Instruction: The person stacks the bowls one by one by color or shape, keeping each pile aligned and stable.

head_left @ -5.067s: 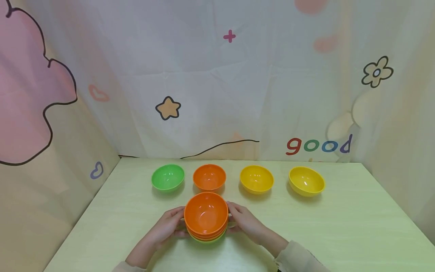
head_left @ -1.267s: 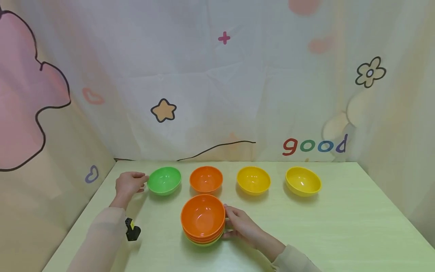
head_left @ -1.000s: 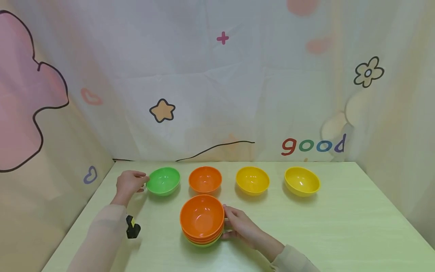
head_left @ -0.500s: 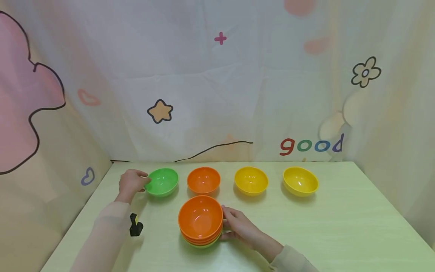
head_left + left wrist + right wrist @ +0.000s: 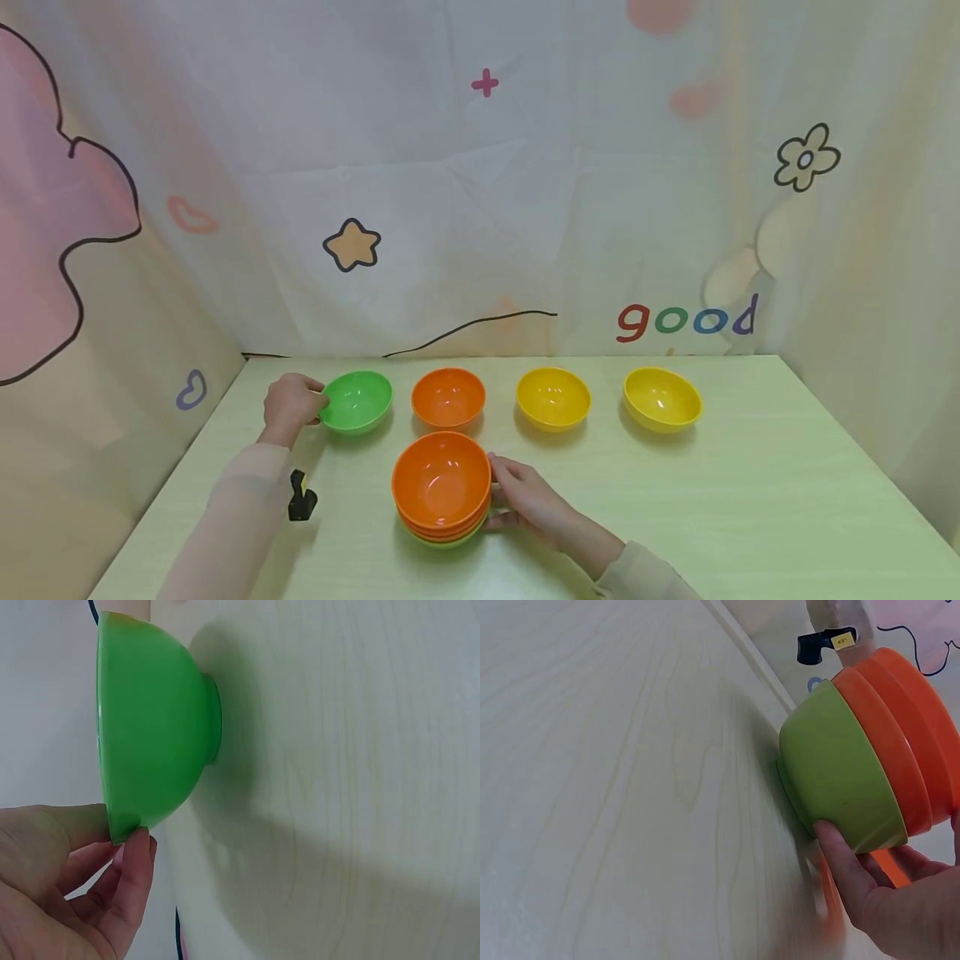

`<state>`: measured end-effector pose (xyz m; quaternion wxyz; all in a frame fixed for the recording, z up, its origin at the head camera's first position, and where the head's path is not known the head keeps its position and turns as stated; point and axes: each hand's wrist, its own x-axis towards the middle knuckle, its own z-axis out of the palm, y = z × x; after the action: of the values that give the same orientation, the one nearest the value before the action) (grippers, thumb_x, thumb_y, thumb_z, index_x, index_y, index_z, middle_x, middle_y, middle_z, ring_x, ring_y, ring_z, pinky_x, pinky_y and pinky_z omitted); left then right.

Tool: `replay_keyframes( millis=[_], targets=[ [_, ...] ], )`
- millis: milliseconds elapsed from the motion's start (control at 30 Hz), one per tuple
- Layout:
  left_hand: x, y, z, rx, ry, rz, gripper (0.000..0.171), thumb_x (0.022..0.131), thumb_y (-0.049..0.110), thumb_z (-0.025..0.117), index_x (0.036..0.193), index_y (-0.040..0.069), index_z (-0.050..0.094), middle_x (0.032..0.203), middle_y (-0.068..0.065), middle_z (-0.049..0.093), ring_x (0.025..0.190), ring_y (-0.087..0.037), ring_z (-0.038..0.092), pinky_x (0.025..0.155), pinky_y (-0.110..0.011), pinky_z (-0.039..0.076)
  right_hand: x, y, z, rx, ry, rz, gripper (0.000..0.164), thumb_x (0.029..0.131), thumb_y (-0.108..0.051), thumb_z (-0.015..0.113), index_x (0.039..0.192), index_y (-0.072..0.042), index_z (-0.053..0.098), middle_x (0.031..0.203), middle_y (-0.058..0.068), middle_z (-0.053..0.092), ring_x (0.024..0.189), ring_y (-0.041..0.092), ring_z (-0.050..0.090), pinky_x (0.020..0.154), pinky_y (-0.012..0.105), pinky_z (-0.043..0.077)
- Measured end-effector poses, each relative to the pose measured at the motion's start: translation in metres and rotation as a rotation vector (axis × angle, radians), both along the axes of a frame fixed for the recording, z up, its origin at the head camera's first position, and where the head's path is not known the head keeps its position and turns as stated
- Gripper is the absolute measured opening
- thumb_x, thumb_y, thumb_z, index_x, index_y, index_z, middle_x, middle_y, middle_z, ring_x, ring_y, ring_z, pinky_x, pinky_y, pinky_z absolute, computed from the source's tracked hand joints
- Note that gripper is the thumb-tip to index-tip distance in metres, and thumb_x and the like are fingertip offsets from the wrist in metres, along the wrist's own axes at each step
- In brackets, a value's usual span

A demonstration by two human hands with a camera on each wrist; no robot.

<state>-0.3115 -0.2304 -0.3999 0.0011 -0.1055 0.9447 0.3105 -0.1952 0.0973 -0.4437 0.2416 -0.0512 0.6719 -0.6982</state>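
My left hand pinches the left rim of a green bowl at the back left of the table. In the left wrist view the thumb lies at the rim of this bowl and fingertips press its outer wall. Whether its foot touches the table I cannot tell. Near the front, my right hand holds a stack of bowls by its right side. Orange bowls sit on top of a lighter green bowl, whose wall a finger touches in the right wrist view. The top orange bowl is empty.
Along the back of the table, right of the green bowl, stand an orange bowl, a yellow bowl and another yellow bowl. A black device sits by the left sleeve. A printed cloth hangs behind.
My left hand has gone from the stack's left side to the green bowl, and its fingers have closed on the rim. The right hand has stayed at the stack. The head view has shifted slightly.
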Motion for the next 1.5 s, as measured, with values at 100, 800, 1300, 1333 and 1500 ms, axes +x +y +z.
replay_keyframes(
  millis=[100,800,1300,1333,1500],
  targets=[
    [0.001,0.001,0.002,-0.014,-0.015,-0.011,0.036,0.081,0.005,0.056,0.114,-0.008,0.059,0.107,-0.027,0.062,0.055,-0.012,0.064,0.052,-0.022,0.048,0.000,0.000,0.000,0.000,0.001,0.002,0.069,0.094,-0.050,0.039,0.137,0.004,0.037,0.138,0.022,0.043,0.110,0.027,0.058,0.074,0.038,0.056],
    [0.001,0.006,0.010,-0.055,-0.031,0.006,0.034,0.081,0.001,0.054,0.113,-0.008,0.060,0.105,-0.026,0.063,0.063,-0.021,0.067,0.050,-0.023,0.048,0.001,0.000,0.005,0.014,-0.002,0.000,0.067,0.094,-0.049,0.039,0.137,0.003,0.038,0.133,0.020,0.049,0.107,0.025,0.059,0.075,0.037,0.056],
    [0.004,0.002,0.011,-0.070,-0.038,0.022,0.034,0.081,0.001,0.052,0.114,-0.006,0.060,0.110,-0.026,0.061,0.054,-0.014,0.061,0.048,-0.023,0.048,0.001,0.000,0.004,-0.013,0.007,0.017,0.067,0.094,-0.049,0.039,0.136,0.004,0.038,0.134,0.020,0.048,0.108,0.026,0.059,0.075,0.038,0.055],
    [0.005,0.002,0.011,-0.071,-0.038,0.020,0.034,0.082,0.001,0.052,0.114,-0.006,0.060,0.110,-0.026,0.061,0.053,-0.013,0.061,0.048,-0.023,0.048,0.001,0.000,0.004,-0.014,0.008,0.019,0.067,0.094,-0.049,0.039,0.136,0.004,0.038,0.134,0.020,0.047,0.108,0.026,0.059,0.075,0.038,0.055],
    [0.008,0.003,0.011,-0.083,-0.030,-0.009,0.034,0.082,0.001,0.051,0.113,-0.006,0.061,0.110,-0.026,0.061,0.054,-0.013,0.061,0.047,-0.023,0.048,0.001,0.001,0.003,-0.020,0.012,0.022,0.069,0.094,-0.049,0.039,0.137,0.005,0.037,0.134,0.021,0.048,0.108,0.026,0.059,0.075,0.039,0.055]
  ],
)
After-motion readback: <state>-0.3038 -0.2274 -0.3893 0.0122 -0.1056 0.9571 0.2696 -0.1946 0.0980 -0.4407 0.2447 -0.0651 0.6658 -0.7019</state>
